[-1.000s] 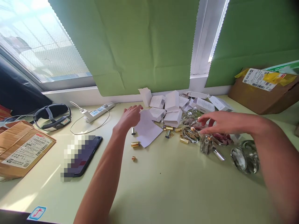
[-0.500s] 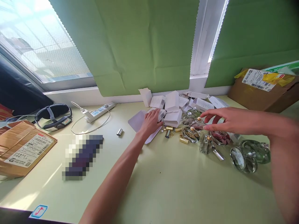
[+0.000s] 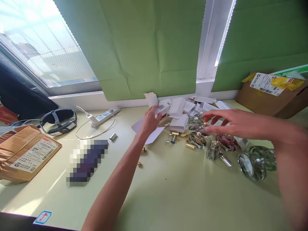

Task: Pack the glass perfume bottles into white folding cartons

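My left hand [image 3: 151,119] is closed around the side of a small white carton [image 3: 164,106] with a barcode, above a white paper sheet [image 3: 155,135]. My right hand [image 3: 222,120] is open, its fingers apart and curved over several glass perfume bottles. Closest to its fingertips are a clear bottle [image 3: 196,122] and one with a gold nozzle [image 3: 203,131]; I cannot tell whether it touches them. A gold-toned bottle [image 3: 197,140], a reddish bottle [image 3: 227,142] and an upright clear bottle [image 3: 212,150] stand or lie nearer me.
More white cartons [image 3: 178,107] are heaped against the wall. Gold caps [image 3: 190,146] and a silver cap [image 3: 113,137] lie loose. A power strip [image 3: 103,117], a headset [image 3: 57,122], a blurred dark object [image 3: 89,162] and a brown parcel [image 3: 36,154] are leftward; another cardboard box [image 3: 269,99] stands right.
My left hand has closed on the white carton and raised it slightly toward the wall. The silver cap has shifted left. My right hand has moved slightly left over the bottles.
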Demonstrator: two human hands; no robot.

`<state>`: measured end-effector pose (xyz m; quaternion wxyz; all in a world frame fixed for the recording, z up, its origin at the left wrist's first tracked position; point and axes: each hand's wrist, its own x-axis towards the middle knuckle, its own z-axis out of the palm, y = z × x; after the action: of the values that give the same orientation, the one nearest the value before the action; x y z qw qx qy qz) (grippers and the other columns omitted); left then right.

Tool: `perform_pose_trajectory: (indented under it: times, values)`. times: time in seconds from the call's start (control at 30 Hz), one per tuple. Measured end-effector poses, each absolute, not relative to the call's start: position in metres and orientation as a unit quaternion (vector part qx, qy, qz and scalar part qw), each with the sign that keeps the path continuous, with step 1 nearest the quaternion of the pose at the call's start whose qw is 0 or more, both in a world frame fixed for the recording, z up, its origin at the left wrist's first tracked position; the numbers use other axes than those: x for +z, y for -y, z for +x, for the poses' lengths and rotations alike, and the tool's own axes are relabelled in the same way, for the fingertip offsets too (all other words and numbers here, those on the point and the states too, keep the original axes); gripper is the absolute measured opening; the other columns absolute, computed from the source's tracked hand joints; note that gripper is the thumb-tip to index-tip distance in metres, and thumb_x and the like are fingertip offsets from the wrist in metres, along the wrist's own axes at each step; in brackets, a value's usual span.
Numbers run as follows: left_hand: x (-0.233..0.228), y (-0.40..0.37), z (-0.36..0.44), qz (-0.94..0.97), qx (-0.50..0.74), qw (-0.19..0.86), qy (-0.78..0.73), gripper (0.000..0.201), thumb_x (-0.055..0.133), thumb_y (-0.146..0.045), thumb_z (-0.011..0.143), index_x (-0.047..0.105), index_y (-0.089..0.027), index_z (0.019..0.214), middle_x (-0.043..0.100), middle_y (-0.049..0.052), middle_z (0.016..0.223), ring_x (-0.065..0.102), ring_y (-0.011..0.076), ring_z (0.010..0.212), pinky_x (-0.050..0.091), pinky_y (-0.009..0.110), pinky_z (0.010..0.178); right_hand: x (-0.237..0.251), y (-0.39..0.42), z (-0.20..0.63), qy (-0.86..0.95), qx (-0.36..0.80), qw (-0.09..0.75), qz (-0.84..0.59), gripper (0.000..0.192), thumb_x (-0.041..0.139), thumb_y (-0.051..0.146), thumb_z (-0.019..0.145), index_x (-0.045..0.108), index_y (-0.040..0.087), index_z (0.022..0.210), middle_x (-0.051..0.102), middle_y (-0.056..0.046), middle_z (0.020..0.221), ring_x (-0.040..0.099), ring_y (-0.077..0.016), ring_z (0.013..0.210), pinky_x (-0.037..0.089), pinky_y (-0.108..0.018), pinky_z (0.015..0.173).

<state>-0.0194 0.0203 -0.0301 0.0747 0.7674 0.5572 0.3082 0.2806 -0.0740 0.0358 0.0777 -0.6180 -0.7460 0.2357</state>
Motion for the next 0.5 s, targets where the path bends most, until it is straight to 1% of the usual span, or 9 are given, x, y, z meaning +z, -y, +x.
perform_pose_trajectory:
  times: [0.07, 0.13, 0.2, 0.23, 0.27, 0.33, 0.4, 0.43, 0.5]
  values:
    - [-0.011, -0.014, -0.021, 0.737, 0.388, 0.153, -0.532, 0.049, 0.051, -0.029, 0.093, 0.049, -0.014, 0.139, 0.058, 0.012, 0.138, 0.055, 0.0252, 0.125, 0.048, 0.039, 0.104, 0.03, 0.067, 0.275, 0.755, 0.212, 0.144, -0.604, 0.069, 0.057, 0.072, 0.08, 0.05, 0.037, 0.139, 0.059, -0.005, 0.139, 0.064, -0.0323, 0.109, 0.054, -0.043, 0.086]
    - [0.006, -0.004, -0.023, 0.723, 0.436, 0.272, -0.462, 0.05, 0.056, -0.032, 0.092, 0.049, -0.017, 0.139, 0.057, 0.011, 0.14, 0.055, 0.0245, 0.125, 0.05, 0.039, 0.102, 0.026, 0.062, 0.266, 0.757, 0.181, 0.227, -0.585, 0.073, 0.059, 0.068, 0.081, 0.045, 0.034, 0.144, 0.049, -0.005, 0.149, 0.056, -0.0337, 0.123, 0.05, -0.046, 0.097]
    - [0.019, 0.007, -0.023, 0.727, 0.423, 0.389, -0.377, 0.051, 0.055, -0.038, 0.094, 0.046, -0.022, 0.142, 0.056, 0.01, 0.14, 0.056, 0.0247, 0.125, 0.052, 0.041, 0.101, 0.026, 0.063, 0.255, 0.757, 0.165, 0.291, -0.562, 0.076, 0.061, 0.065, 0.082, 0.04, 0.032, 0.147, 0.043, -0.005, 0.155, 0.047, -0.0343, 0.133, 0.045, -0.049, 0.106]
    - [0.024, 0.013, -0.022, 0.73, 0.409, 0.43, -0.34, 0.051, 0.054, -0.039, 0.095, 0.045, -0.024, 0.143, 0.057, 0.009, 0.14, 0.057, 0.0249, 0.124, 0.052, 0.042, 0.101, 0.028, 0.065, 0.249, 0.758, 0.178, 0.307, -0.548, 0.075, 0.06, 0.063, 0.083, 0.039, 0.032, 0.148, 0.042, -0.005, 0.155, 0.045, -0.0342, 0.135, 0.044, -0.049, 0.107]
    - [0.028, 0.019, -0.021, 0.733, 0.397, 0.456, -0.311, 0.051, 0.053, -0.04, 0.096, 0.044, -0.026, 0.144, 0.058, 0.008, 0.138, 0.057, 0.0252, 0.124, 0.052, 0.044, 0.101, 0.031, 0.068, 0.244, 0.758, 0.203, 0.312, -0.535, 0.072, 0.059, 0.061, 0.085, 0.039, 0.033, 0.148, 0.044, -0.005, 0.154, 0.046, -0.0339, 0.135, 0.046, -0.049, 0.105]
    - [0.033, 0.027, -0.019, 0.745, 0.384, 0.472, -0.273, 0.049, 0.052, -0.039, 0.096, 0.045, -0.028, 0.143, 0.061, 0.007, 0.135, 0.058, 0.0251, 0.124, 0.051, 0.045, 0.103, 0.038, 0.073, 0.238, 0.753, 0.277, 0.303, -0.515, 0.064, 0.055, 0.057, 0.089, 0.041, 0.033, 0.147, 0.053, -0.005, 0.146, 0.055, -0.0321, 0.126, 0.053, -0.046, 0.095]
    - [0.036, 0.03, -0.019, 0.765, 0.365, 0.46, -0.266, 0.045, 0.053, -0.038, 0.096, 0.05, -0.028, 0.14, 0.062, 0.006, 0.134, 0.058, 0.0241, 0.123, 0.049, 0.044, 0.106, 0.042, 0.076, 0.237, 0.745, 0.319, 0.289, -0.51, 0.06, 0.052, 0.055, 0.091, 0.042, 0.034, 0.146, 0.062, -0.004, 0.136, 0.063, -0.0289, 0.112, 0.058, -0.041, 0.083]
    - [0.037, 0.028, -0.021, 0.778, 0.348, 0.444, -0.277, 0.043, 0.054, -0.037, 0.096, 0.053, -0.028, 0.138, 0.063, 0.006, 0.133, 0.059, 0.0234, 0.122, 0.049, 0.043, 0.106, 0.043, 0.075, 0.239, 0.743, 0.311, 0.286, -0.52, 0.06, 0.053, 0.055, 0.09, 0.044, 0.034, 0.145, 0.064, -0.004, 0.133, 0.065, -0.0279, 0.107, 0.059, -0.039, 0.08]
    - [0.037, 0.021, -0.033, 0.804, 0.308, 0.385, -0.333, 0.041, 0.057, -0.037, 0.093, 0.058, -0.026, 0.133, 0.065, 0.007, 0.129, 0.061, 0.0221, 0.118, 0.05, 0.04, 0.104, 0.042, 0.073, 0.246, 0.744, 0.246, 0.286, -0.552, 0.06, 0.058, 0.055, 0.087, 0.048, 0.034, 0.143, 0.068, -0.003, 0.127, 0.067, -0.027, 0.099, 0.057, -0.037, 0.075]
